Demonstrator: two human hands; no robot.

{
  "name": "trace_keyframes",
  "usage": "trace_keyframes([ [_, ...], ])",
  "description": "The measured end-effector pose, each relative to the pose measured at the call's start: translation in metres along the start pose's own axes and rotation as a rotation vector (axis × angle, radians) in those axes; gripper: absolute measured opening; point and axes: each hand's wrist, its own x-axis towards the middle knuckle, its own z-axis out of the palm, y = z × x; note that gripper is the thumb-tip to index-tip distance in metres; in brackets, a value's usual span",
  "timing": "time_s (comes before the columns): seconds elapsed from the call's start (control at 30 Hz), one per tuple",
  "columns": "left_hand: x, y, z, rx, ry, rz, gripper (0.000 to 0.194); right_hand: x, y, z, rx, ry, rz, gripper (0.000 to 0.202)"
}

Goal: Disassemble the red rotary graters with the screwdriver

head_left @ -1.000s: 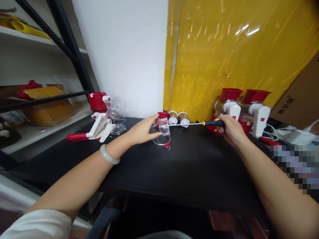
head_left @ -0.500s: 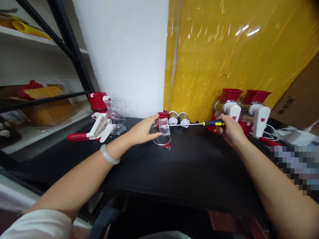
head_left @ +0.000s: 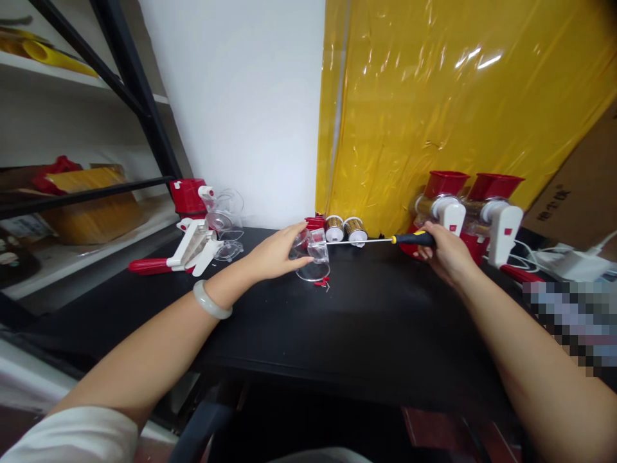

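Observation:
My left hand [head_left: 279,253] grips a clear plastic part [head_left: 318,247] on the black table, thumb in front and fingers behind. My right hand [head_left: 446,251] is wrapped round the black and yellow handle of a screwdriver [head_left: 414,239]. The screwdriver lies level, and its shaft points left with the tip at the clear part. Small red pieces [head_left: 322,282] rest just in front of that part. Behind it are a red part [head_left: 315,222] and two drum graters [head_left: 335,229], [head_left: 355,231] with white ends.
At the left stand a red and white grater body [head_left: 190,241] and clear parts [head_left: 229,247]. Two red and white graters [head_left: 453,215], [head_left: 506,222] stand at the right, near a white adapter [head_left: 581,262]. A shelf [head_left: 91,251] holds boxes at far left.
The screwdriver's handle looks slightly turned in my right hand, with its yellow marking no longer showing. My left hand and the clear part have stayed in place.

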Motion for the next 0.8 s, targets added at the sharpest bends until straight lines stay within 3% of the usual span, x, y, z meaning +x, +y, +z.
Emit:
trace_keyframes([
  [0.1, 0.0, 0.0, 0.0, 0.0, 0.0, -0.002, 0.078, -0.003, -0.004, 0.001, 0.153, 0.071, 0.079, 0.013],
  [0.3, -0.001, 0.0, 0.001, 0.006, 0.007, -0.006, 0.077, -0.007, -0.011, -0.002, 0.236, -0.031, 0.153, 0.019],
  [0.47, -0.002, 0.005, -0.001, 0.055, -0.004, -0.061, 0.076, -0.002, -0.005, -0.001, 0.043, 0.1, 0.122, 0.044],
  [0.57, -0.001, 0.01, -0.003, 0.099, 0.015, -0.091, 0.074, 0.0, 0.0, 0.0, -0.038, 0.115, 0.071, 0.036],
  [0.8, 0.0, 0.018, -0.005, 0.162, -0.007, -0.126, 0.073, -0.002, -0.003, 0.0, 0.127, 0.084, 0.116, 0.016],
])
